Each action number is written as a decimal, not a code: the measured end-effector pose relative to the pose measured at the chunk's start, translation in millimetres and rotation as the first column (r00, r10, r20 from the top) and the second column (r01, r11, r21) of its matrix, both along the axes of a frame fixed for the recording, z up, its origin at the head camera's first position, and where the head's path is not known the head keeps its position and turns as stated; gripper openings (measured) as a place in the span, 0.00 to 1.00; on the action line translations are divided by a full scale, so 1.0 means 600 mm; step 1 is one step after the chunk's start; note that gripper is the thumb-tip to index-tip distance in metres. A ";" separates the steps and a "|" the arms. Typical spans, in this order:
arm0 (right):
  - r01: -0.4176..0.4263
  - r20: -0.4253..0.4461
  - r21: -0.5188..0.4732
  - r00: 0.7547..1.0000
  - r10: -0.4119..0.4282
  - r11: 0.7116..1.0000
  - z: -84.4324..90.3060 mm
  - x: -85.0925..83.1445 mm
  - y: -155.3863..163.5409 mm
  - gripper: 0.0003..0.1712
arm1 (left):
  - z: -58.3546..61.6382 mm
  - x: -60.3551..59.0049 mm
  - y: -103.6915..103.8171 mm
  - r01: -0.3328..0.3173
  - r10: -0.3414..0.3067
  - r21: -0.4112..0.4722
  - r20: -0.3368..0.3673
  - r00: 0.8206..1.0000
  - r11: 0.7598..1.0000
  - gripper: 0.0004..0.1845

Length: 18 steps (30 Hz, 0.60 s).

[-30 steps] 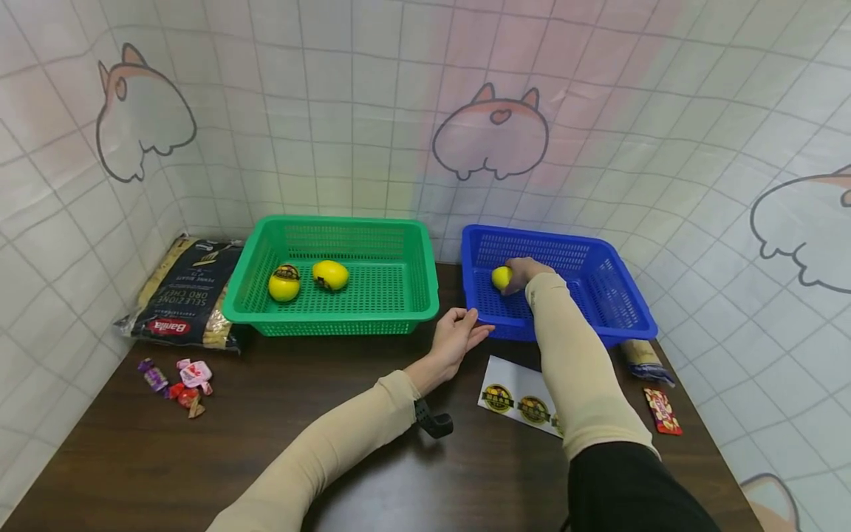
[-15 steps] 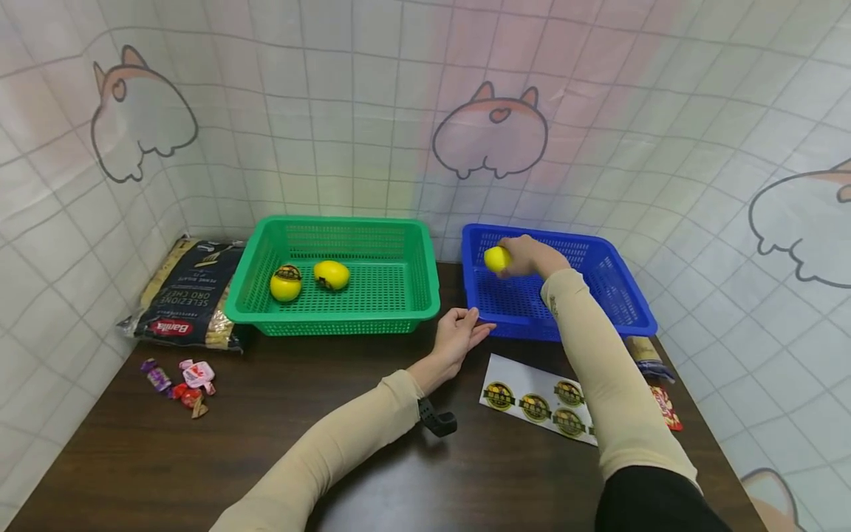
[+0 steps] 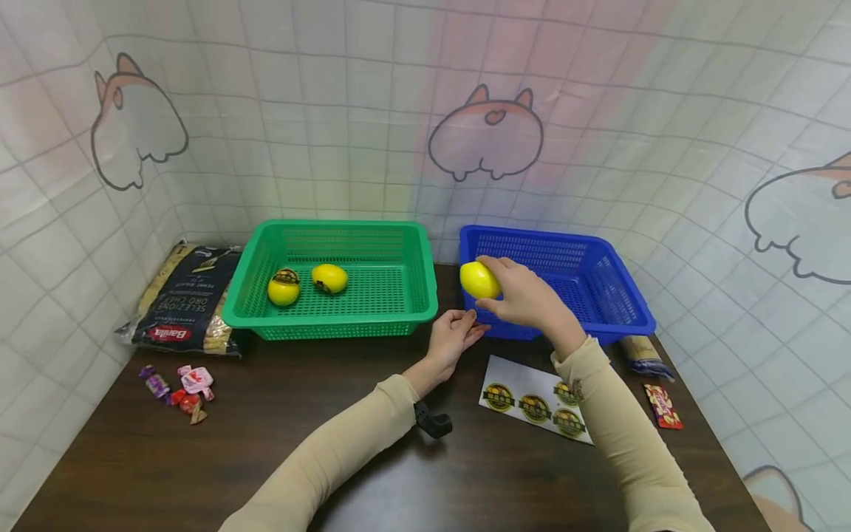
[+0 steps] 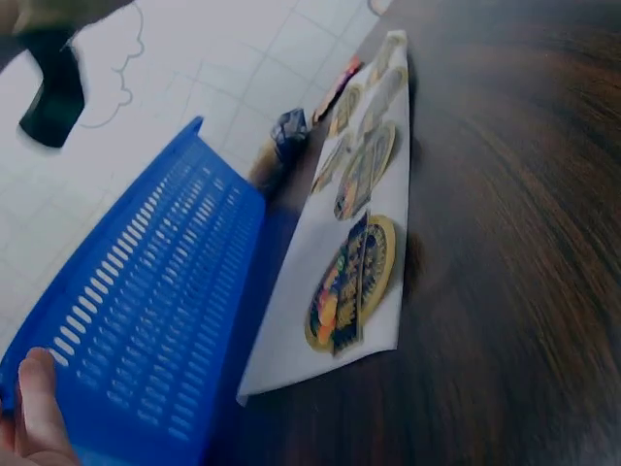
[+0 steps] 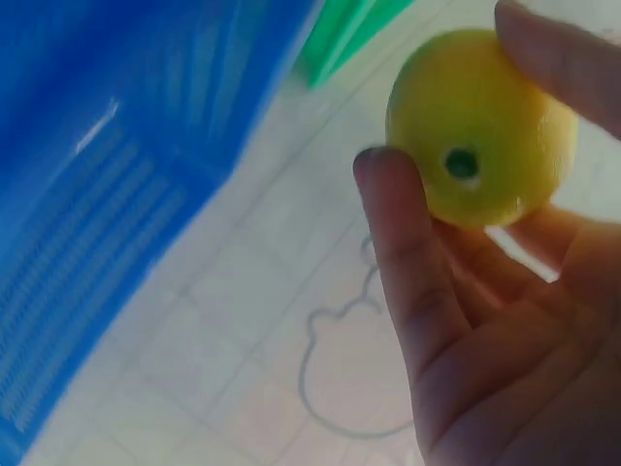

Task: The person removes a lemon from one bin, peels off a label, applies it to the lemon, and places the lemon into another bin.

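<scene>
From the head view, the right hand [image 3: 528,301] is grasping a yellow lemon [image 3: 479,280] in its fingertips, holding it in the air above the near left corner of the blue basket [image 3: 598,292]. The left hand [image 3: 454,336] is resting on the table [image 3: 266,428] with its fingers pinching that same corner of the basket. Left of it, a green basket [image 3: 372,319] is holding two more lemons [image 3: 284,287]. A sticker sheet [image 3: 535,407] is lying near the right forearm; a pasta bag [image 3: 185,299] and some candies [image 3: 179,383] are sitting at the far left.

From the left wrist, a fingertip [image 4: 37,413] is touching the blue basket's [image 4: 146,320] wall, with the sticker sheet [image 4: 354,272] just beside it.

From the right wrist, fingers [image 5: 403,262] are curling round the lemon [image 5: 480,126], which is showing a small hole.
</scene>
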State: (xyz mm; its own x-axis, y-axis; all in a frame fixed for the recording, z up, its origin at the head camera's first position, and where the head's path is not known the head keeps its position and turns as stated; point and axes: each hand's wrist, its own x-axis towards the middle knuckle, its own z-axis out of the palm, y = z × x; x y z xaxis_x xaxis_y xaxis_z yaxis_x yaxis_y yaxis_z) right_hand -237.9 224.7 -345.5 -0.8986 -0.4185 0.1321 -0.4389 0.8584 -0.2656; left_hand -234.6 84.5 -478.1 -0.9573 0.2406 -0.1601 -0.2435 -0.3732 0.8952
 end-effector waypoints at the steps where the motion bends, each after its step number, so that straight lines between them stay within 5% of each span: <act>1: -0.008 -0.016 -0.021 1.000 0.007 1.000 -0.006 0.012 -0.003 0.42 | -0.002 0.001 -0.003 -0.007 0.006 -0.011 -0.017 1.000 1.000 0.14; 8: 0.024 -0.035 -0.191 0.999 -0.032 0.981 -0.067 0.078 -0.021 0.40 | -0.004 0.034 -0.035 -0.032 0.019 -0.192 -0.068 0.997 0.981 0.27; 12: 0.113 -0.031 -0.274 0.992 -0.126 0.955 -0.107 0.098 -0.032 0.41 | 0.002 0.057 -0.051 0.064 -0.075 -0.152 -0.063 0.995 0.986 0.33; 18: 0.184 -0.067 -0.314 0.974 -0.215 0.931 -0.155 0.114 -0.049 0.41 | -0.006 0.074 -0.063 0.197 -0.204 -0.108 -0.053 0.978 0.974 0.29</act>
State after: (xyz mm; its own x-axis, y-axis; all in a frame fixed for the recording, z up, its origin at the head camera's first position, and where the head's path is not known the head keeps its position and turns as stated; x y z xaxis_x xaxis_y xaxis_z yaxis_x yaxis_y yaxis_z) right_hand -169.3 195.5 -438.5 -0.9353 -0.1577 0.3168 -0.3041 0.8159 -0.4917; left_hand -190.4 46.7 -481.9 -0.9001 0.4143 -0.1347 -0.2461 -0.2284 0.9419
